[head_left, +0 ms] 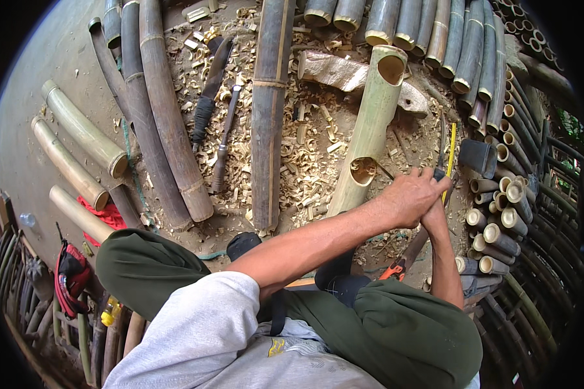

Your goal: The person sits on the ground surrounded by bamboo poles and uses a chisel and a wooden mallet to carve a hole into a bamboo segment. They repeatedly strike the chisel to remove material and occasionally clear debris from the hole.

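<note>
A pale green bamboo tube (365, 133) slants in front of me, with a large opening cut near its far end and another near its close end. My left hand (405, 198) reaches across to the right of the nearer opening, fingers closed. Pressed against it, my right hand (435, 211) is closed too. From the two hands a thin dark tool shaft (387, 173) runs to the edge of that opening. Its handle is mostly hidden by my fingers, so its exact kind is unclear. Pale shavings show inside the opening.
A wooden block (334, 70) lies under the tube's far part. A dark bamboo pole (266, 129), a large knife (209, 91) and a chisel-like tool (224, 142) lie left among wood shavings. Yellow tape measure (451, 146), orange-handled saw (394, 270) and stacked bamboo (499, 240) are right.
</note>
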